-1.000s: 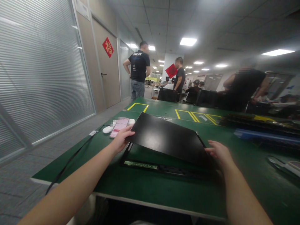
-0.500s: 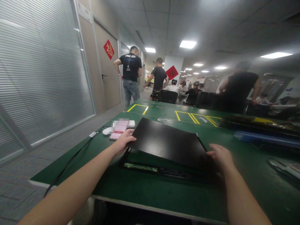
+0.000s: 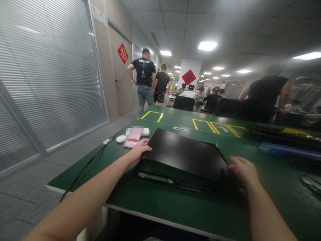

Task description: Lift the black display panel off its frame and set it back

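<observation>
A thin black display panel [image 3: 189, 152], glossy and flat, is held tilted above the green table. My left hand [image 3: 139, 150] pinches its left edge, thumb on top. At the right edge, my right hand [image 3: 242, 170] grips the panel with thumb and fingertips; some of those fingers are hidden. Under the panel's near side lies a dark frame [image 3: 136, 170], mostly covered. Along its near edge runs a narrow green circuit board [image 3: 155, 178], with a black strip [image 3: 189, 185] beside it.
Left of the panel lie a phone [image 3: 134, 137], a white mouse-like object [image 3: 120, 138] and a black cable [image 3: 85, 169]. Yellow tape [image 3: 155, 112] marks the green table [image 3: 180, 214]. Dark stacked parts and a blue item [image 3: 288, 150] sit right. Several people [image 3: 145, 77] are beyond.
The view has turned slightly left, so everything sits further right. Both hands keep hold of the display panel, with little movement. A person in the background has walked farther away.
</observation>
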`<state>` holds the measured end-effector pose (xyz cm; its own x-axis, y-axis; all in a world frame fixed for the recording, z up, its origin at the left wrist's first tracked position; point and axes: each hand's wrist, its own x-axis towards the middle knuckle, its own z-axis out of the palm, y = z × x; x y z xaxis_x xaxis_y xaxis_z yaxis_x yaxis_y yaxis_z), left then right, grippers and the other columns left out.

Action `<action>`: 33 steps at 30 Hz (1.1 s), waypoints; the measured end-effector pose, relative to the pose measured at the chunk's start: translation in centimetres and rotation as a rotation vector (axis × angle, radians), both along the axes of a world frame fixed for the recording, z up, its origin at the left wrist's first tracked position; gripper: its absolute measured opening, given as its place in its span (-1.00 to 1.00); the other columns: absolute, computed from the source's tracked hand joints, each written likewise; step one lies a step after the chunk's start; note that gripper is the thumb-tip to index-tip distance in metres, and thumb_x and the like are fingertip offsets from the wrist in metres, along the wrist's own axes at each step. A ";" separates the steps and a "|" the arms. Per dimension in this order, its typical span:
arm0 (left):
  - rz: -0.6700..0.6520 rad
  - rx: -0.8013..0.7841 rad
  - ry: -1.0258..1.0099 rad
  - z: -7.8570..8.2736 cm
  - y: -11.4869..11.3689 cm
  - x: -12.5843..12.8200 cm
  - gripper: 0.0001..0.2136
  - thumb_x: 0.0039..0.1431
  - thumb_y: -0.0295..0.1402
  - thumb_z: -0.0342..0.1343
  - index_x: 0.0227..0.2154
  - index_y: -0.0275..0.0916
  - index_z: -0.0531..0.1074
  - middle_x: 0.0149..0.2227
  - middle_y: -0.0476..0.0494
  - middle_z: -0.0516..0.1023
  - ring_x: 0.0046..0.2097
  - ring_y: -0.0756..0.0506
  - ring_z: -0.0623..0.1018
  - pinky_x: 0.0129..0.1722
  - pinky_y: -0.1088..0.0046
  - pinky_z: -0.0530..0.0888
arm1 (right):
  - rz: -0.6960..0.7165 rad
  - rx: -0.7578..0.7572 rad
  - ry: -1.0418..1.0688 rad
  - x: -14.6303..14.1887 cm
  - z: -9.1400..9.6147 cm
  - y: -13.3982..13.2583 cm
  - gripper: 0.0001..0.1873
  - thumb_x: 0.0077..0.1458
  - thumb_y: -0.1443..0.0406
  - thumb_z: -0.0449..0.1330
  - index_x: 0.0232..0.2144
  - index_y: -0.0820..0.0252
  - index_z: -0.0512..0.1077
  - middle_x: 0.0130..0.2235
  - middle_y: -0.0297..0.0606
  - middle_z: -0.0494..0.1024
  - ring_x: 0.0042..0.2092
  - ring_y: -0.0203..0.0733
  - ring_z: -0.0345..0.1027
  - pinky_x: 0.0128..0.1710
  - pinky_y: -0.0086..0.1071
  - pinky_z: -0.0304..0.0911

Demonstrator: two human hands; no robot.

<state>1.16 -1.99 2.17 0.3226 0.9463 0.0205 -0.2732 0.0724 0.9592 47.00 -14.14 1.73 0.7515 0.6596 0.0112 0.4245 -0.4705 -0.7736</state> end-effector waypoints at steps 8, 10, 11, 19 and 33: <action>-0.036 -0.017 0.011 0.1 -0.3 -0.2 -0.54 -0.26 -0.53 0.27 -0.19 -0.26 0.35 -0.29 -0.11 0.65 -0.28 -0.16 0.65 -0.34 0.41 0.50 | 0.016 -0.077 -0.134 0.3 -0.2 0.2 -0.57 -0.04 0.09 0.12 -0.16 0.11 0.57 -0.33 -0.13 0.67 -0.29 0.07 0.51 -0.32 -0.19 0.29; -0.028 -0.019 0.007 0.1 -0.3 -0.2 -0.56 -0.25 -0.54 0.26 -0.20 -0.26 0.35 -0.30 -0.11 0.65 -0.29 -0.15 0.65 -0.36 0.42 0.50 | 0.018 -0.089 -0.159 0.0 0.0 0.2 -0.59 -0.03 0.11 0.12 -0.18 0.11 0.58 -0.31 -0.13 0.67 -0.27 0.07 0.51 -0.32 -0.20 0.30; -0.025 -0.019 0.005 0.0 -0.2 -0.2 -0.56 -0.24 -0.54 0.26 -0.20 -0.26 0.36 -0.30 -0.10 0.65 -0.29 -0.14 0.65 -0.36 0.43 0.50 | 0.019 -0.096 -0.170 -0.1 0.1 0.2 -0.60 -0.02 0.12 0.12 -0.18 0.11 0.59 -0.31 -0.13 0.67 -0.25 0.06 0.51 -0.32 -0.20 0.30; 0.020 -0.085 0.012 -0.1 0.0 -0.1 -0.67 -0.07 -0.47 0.32 -0.19 -0.30 0.43 -0.36 -0.12 0.65 -0.37 -0.08 0.63 -0.36 0.46 0.52 | 0.043 -0.181 -0.219 -1.3 1.1 0.0 -0.57 0.00 0.16 0.10 -0.12 0.10 0.59 -0.29 -0.17 0.67 -0.19 0.07 0.50 -0.32 -0.22 0.27; -0.002 -0.132 -0.016 -1.5 1.5 0.0 -0.39 -0.14 -0.56 0.39 0.06 -0.30 0.41 -0.32 -0.20 0.69 -0.31 -0.19 0.69 -0.31 0.35 0.59 | 0.041 -0.178 -0.314 -0.8 0.3 0.1 -0.63 -0.01 0.15 0.12 -0.21 0.04 0.63 -0.30 -0.17 0.66 -0.23 0.00 0.52 -0.30 -0.28 0.32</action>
<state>1.21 -0.47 0.63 0.3248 0.9406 -0.0993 -0.2884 0.1985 0.9367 46.24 -14.05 2.01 0.7027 0.7014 0.1197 0.6497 -0.5638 -0.5099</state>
